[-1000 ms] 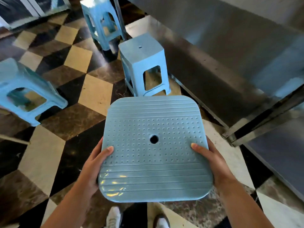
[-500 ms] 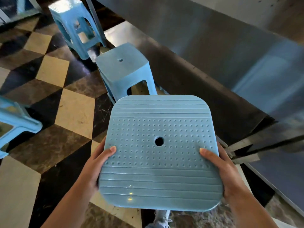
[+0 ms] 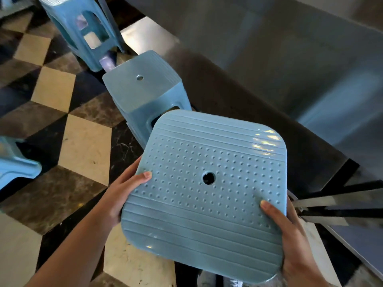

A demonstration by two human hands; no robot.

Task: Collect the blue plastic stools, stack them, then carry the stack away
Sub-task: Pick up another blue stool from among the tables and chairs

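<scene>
Blue plastic stools number four in view. From the left: one stool (image 3: pixel 14 162) cut off at the frame edge on the checkered floor (image 3: pixel 85 146); one far stool (image 3: pixel 83 27) at the top; one standing stool (image 3: pixel 145 94) just beyond the held stool (image 3: pixel 207 193), whose dotted seat faces up. The left hand (image 3: pixel 124 191) grips its left edge, thumb on the seat; the right hand (image 3: pixel 290 235) grips the right edge likewise. A steel surface (image 3: pixel 290 69) runs along the right, close beside the standing stool.
</scene>
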